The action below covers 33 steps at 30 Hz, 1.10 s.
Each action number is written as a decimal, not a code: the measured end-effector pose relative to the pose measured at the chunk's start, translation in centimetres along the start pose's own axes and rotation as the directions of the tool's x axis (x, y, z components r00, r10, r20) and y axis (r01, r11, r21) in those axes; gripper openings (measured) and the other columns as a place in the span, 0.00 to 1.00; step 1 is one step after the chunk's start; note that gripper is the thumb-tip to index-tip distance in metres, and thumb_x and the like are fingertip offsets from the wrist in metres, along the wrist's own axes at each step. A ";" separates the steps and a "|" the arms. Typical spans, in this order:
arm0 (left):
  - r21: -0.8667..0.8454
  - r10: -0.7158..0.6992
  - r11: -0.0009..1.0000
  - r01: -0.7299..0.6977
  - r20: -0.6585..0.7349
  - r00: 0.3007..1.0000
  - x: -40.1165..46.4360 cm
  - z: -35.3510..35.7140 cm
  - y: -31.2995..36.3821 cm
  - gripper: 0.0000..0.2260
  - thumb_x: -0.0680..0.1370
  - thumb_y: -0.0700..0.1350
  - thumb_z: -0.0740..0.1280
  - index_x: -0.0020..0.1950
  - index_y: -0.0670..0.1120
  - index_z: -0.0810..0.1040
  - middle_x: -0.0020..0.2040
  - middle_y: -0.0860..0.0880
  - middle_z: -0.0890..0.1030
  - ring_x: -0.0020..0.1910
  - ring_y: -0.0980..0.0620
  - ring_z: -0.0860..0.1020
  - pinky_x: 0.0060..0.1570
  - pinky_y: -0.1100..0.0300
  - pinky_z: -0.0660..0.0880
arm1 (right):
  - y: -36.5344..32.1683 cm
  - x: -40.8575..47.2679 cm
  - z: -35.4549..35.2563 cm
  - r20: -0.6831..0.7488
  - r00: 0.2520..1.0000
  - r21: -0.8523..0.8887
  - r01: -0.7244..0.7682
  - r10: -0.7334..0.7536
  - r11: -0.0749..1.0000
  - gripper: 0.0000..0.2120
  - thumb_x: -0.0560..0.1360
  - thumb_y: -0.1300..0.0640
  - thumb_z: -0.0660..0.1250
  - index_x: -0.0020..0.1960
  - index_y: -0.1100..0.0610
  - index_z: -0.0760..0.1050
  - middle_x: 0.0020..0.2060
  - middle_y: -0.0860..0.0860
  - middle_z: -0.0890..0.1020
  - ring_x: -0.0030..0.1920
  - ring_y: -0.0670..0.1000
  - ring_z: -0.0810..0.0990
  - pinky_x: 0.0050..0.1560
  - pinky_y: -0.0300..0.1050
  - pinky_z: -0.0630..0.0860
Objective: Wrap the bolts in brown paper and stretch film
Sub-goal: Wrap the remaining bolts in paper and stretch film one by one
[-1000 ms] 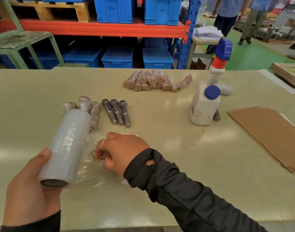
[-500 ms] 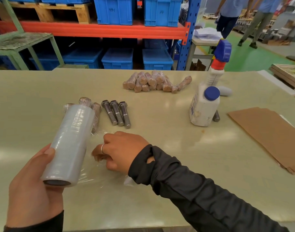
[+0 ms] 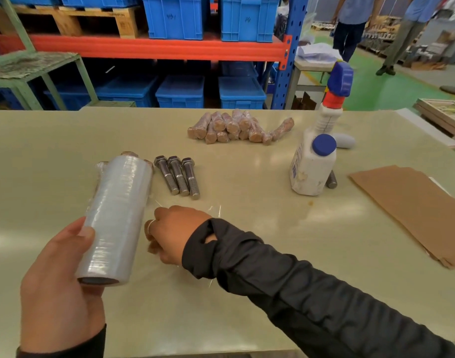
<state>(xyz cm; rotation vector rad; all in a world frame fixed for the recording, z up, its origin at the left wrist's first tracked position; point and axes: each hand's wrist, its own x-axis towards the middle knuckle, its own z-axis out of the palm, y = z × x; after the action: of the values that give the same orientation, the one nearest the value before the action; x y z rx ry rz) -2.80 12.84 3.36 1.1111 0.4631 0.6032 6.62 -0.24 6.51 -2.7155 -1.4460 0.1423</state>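
Brown-wrapped bolts are already stacking up: a finished pile (image 3: 236, 127) sits at the far middle of the surface (image 3: 247, 293), and a couple more wrapped ones (image 3: 128, 154) peek out from behind the film roll (image 3: 115, 220). Three bare bolts (image 3: 178, 175) lie side by side just right of the roll, so I'd say it's past halfway, with at least those three left. One more bolt end (image 3: 331, 180) pokes out behind the white bottle (image 3: 311, 169).

Left hand (image 3: 58, 288) has its grip around the lower end of the roll, thumb across the front, holding it tilted above the surface. Right hand (image 3: 174, 235) is curled just right of the roll, with loose film (image 3: 213, 209) showing around it. Looks like it's pinching a bolt mid-wrap, but the fingers hide whatever is in there, so I can't tell for sure.

Paper sheets (image 3: 412, 210) are stacked over at the right, well apart from the hands. Plenty of bare surface between hands and paper, and the near edge is close under the forearms. The spray bottle (image 3: 332, 104) and white bottle stand on the way to the paper, so a reach could clip them.
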 end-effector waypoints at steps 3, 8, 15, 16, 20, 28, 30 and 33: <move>0.083 -0.015 0.996 0.012 0.036 0.999 -1.4 1.9 0.1 0.07 0.77 0.41 0.61 0.52 0.50 0.76 0.47 0.49 0.79 0.39 0.53 0.79 0.27 0.66 0.75 | 0.4 -0.4 0.5 -0.025 0.998 0.155 -0.054 0.058 0.986 0.19 0.76 0.59 0.62 0.65 0.63 0.65 0.54 0.59 0.77 0.52 0.59 0.76 0.41 0.43 0.64; 0.234 0.085 0.967 -0.097 0.060 0.995 -4.0 4.2 -0.3 0.14 0.73 0.37 0.68 0.49 0.57 0.73 0.44 0.51 0.81 0.33 0.60 0.79 0.29 0.60 0.77 | 2.9 -2.2 0.5 0.068 0.959 0.742 -0.233 0.276 0.629 0.13 0.76 0.59 0.63 0.59 0.61 0.73 0.53 0.56 0.80 0.51 0.54 0.79 0.52 0.41 0.72; 0.518 0.063 0.821 -0.243 0.340 0.938 -5.5 5.4 -2.8 0.18 0.65 0.62 0.65 0.54 0.67 0.68 0.52 0.64 0.78 0.49 0.69 0.76 0.43 0.71 0.71 | 2.6 -2.9 0.8 0.328 0.792 0.926 -0.377 0.516 -0.010 0.31 0.63 0.35 0.61 0.55 0.58 0.72 0.43 0.51 0.80 0.44 0.53 0.80 0.49 0.46 0.77; 0.533 0.064 0.805 -0.262 0.361 0.930 -4.9 5.1 -2.6 0.15 0.68 0.63 0.61 0.55 0.67 0.69 0.51 0.64 0.80 0.49 0.67 0.77 0.45 0.71 0.70 | 2.5 -3.0 0.6 0.299 0.781 0.924 -0.380 0.548 0.038 0.33 0.62 0.35 0.62 0.58 0.57 0.69 0.45 0.50 0.78 0.46 0.53 0.79 0.49 0.47 0.76; 0.671 0.087 0.593 -0.445 0.496 0.864 -1.4 3.6 -2.4 0.16 0.78 0.41 0.62 0.55 0.64 0.68 0.47 0.59 0.80 0.45 0.57 0.78 0.41 0.69 0.70 | 1.8 -3.5 0.3 0.212 0.812 0.951 -0.300 0.544 0.077 0.32 0.68 0.39 0.69 0.65 0.51 0.60 0.48 0.47 0.77 0.48 0.51 0.79 0.50 0.46 0.77; 0.732 0.022 0.248 -0.635 0.651 0.759 -0.2 3.1 -3.4 0.16 0.73 0.34 0.68 0.58 0.47 0.80 0.46 0.56 0.73 0.47 0.52 0.67 0.44 0.69 0.58 | 3.6 -6.2 0.4 -0.042 0.732 0.557 -0.548 0.680 0.624 0.35 0.73 0.32 0.53 0.70 0.32 0.33 0.51 0.59 0.74 0.49 0.59 0.75 0.49 0.48 0.69; 0.732 0.010 0.222 -0.645 0.659 0.752 -0.3 3.3 -3.5 0.15 0.73 0.33 0.69 0.57 0.46 0.81 0.45 0.54 0.74 0.47 0.52 0.67 0.44 0.70 0.56 | 4.1 -6.8 0.7 0.012 0.675 0.478 -0.652 0.738 0.589 0.32 0.73 0.31 0.51 0.70 0.31 0.36 0.52 0.59 0.71 0.51 0.59 0.74 0.53 0.49 0.69; 0.741 -0.012 0.189 -0.644 0.657 0.753 -0.4 3.5 -3.5 0.14 0.72 0.34 0.69 0.56 0.45 0.82 0.46 0.49 0.78 0.47 0.52 0.67 0.45 0.67 0.58 | 4.5 -6.6 1.5 0.069 0.606 0.381 -0.750 0.792 0.541 0.27 0.76 0.34 0.45 0.70 0.31 0.37 0.54 0.59 0.70 0.47 0.58 0.71 0.52 0.49 0.68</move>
<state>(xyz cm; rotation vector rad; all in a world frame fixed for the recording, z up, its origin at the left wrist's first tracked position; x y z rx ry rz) -0.19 9.07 1.44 2.6140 -0.0155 0.2807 6.47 -8.21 4.90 -2.7260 -0.0353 0.2626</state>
